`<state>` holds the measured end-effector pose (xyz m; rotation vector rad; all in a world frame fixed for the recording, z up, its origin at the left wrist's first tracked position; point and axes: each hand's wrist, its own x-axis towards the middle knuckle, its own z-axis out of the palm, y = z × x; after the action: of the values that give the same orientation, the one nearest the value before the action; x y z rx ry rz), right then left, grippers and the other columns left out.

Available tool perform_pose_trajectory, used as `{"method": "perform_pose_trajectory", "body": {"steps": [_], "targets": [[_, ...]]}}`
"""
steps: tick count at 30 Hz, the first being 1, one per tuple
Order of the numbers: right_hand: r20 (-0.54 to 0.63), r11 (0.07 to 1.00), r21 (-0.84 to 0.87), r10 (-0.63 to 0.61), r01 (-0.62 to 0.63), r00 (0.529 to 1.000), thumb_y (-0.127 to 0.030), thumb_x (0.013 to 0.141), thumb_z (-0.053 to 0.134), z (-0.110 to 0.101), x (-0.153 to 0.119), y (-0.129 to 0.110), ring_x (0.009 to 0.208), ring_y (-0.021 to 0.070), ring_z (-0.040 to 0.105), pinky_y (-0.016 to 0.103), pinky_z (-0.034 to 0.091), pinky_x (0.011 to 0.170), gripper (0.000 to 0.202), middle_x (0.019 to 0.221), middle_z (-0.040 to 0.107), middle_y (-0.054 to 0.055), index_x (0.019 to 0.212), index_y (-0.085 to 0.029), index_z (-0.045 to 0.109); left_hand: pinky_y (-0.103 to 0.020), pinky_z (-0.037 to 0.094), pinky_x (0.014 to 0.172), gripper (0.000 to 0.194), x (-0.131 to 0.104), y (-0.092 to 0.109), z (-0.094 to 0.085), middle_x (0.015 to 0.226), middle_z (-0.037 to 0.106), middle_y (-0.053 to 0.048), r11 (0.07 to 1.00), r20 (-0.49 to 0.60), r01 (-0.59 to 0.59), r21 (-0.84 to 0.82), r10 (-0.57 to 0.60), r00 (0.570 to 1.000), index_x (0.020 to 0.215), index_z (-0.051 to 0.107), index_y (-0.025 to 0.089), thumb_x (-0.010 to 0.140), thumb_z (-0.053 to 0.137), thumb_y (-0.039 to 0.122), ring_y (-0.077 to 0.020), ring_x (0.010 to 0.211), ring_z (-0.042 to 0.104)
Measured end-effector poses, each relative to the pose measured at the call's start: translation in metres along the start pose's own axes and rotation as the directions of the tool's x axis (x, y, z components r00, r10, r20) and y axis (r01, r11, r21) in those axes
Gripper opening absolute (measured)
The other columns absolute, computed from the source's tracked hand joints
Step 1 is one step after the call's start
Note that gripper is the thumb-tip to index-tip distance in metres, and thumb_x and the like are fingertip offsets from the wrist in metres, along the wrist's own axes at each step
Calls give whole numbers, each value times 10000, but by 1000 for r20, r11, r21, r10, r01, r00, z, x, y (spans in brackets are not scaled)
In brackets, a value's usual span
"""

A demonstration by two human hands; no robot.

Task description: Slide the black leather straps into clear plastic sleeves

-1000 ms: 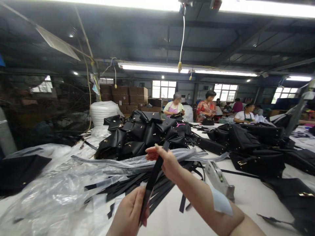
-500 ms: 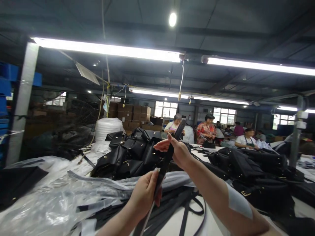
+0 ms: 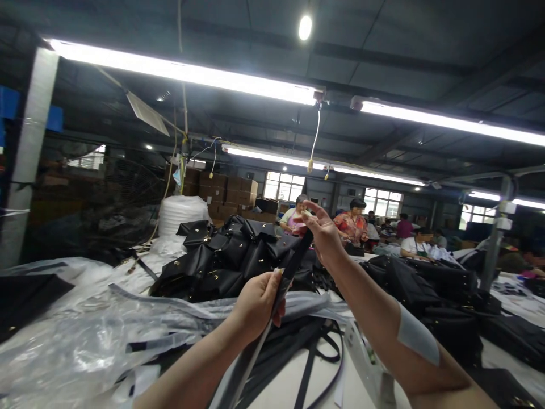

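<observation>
A long black strap (image 3: 293, 262) runs slanting up in front of me, its lower part partly covered by a pale, clear plastic film (image 3: 243, 369). Around the strap's middle my left hand (image 3: 260, 301) is closed, the thumb on top. My right hand (image 3: 324, 234) is higher up at the strap's upper end, its thumb and fingers pinched there; the exact contact is partly hidden. Below both hands lie several loose black straps (image 3: 279, 355) on the white table (image 3: 286, 392). Pale plastic-covered strips (image 3: 204, 309) lie behind my left forearm.
Black bags (image 3: 230, 250) with metal fittings are heaped ahead, and another pile of black bags (image 3: 426, 289) is at right. Crumpled clear plastic (image 3: 85, 335) covers the left side. A white device (image 3: 368, 363) stands under my right forearm. Co-workers (image 3: 351, 221) are across the table.
My right hand has gone from lying open alongside the strap to pinching at its upper end. My left hand keeps its hold, slightly higher in view. The camera has turned a little.
</observation>
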<state>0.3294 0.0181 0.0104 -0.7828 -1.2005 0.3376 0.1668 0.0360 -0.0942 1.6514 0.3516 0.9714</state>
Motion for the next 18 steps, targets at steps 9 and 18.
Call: {"method": "perform_pose_trajectory", "body": {"steps": [9,18], "targets": [[78,988,72,130,-136,988,-599,753,657,13,-24,21,607,220,697,298,545,527,447,643,709,67,798,-156,622,-171,347,317,624,6,-3,-3,431,573,11,999,6,-7,-43,8,1000,742,574,148,763,459,762,-101,306,492],[127,994,1,105,-106,986,-508,803,659,15,5,-13,619,195,698,302,563,603,361,703,730,68,853,-152,622,-176,377,340,521,25,18,-5,472,603,14,987,-2,-133,-93,133,991,736,510,175,819,474,688,-111,335,536]]}}
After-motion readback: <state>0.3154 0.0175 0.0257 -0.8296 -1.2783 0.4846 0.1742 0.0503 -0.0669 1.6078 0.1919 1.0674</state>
